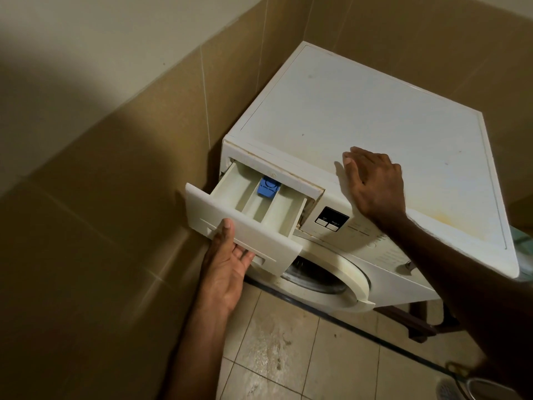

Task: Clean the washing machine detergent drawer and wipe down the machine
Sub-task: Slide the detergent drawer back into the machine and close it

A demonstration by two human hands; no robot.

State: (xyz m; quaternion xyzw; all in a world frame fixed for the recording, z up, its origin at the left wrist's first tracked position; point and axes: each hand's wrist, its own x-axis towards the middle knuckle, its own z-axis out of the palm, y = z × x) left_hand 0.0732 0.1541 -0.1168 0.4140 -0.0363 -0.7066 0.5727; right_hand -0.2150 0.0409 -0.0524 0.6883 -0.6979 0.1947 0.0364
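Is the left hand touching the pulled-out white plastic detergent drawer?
Touching. The head view shows the left hand gripping the drawer front, thumb on its face, fingers hooked in the handle recess.

The fingertips of the left hand (pixel 227 264) vanish into the handle recess of the detergent drawer (pixel 253 215), so how they curl inside cannot be told. The drawer's rear stays inside the washing machine (pixel 375 125). The panel labels (pixel 360 230) are too small to read. At five o'clock a metal object (pixel 473 385) is cut by the edge and blurred. The right forearm covers part of the dial (pixel 405 265).
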